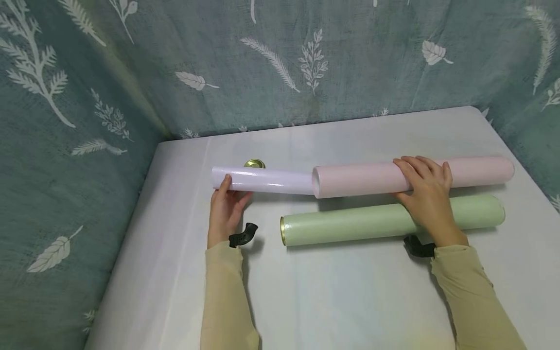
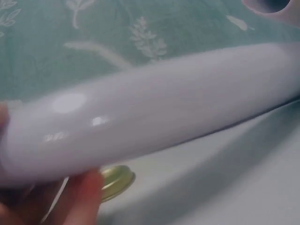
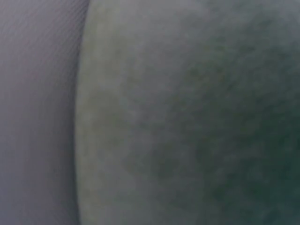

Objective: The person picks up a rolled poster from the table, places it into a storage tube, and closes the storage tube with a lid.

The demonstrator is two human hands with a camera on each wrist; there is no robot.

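My left hand (image 1: 225,209) grips the left end of a glossy pale lilac roll (image 1: 271,181), thumb on top and fingers beneath. My right hand (image 1: 426,194) lies over a pink cardboard tube (image 1: 358,180), fingers across its top and thumb at its near side. The roll's right end is hidden at the tube's open left end in the head view. From the left wrist, the tube's dark opening (image 2: 274,3) appears above the roll. In front lies a pale green tube (image 1: 345,226) with a gold-rimmed left end; a close, blurred green surface (image 3: 164,112) fills most of the right wrist view.
A round gold lid (image 1: 254,163) lies behind the lilac roll, partly covered by it. Everything is over a white table (image 1: 328,301). Green leaf-patterned cloth (image 1: 245,92) stands along its back and sides. Black camera mounts (image 1: 243,235) stick out at the wrists.
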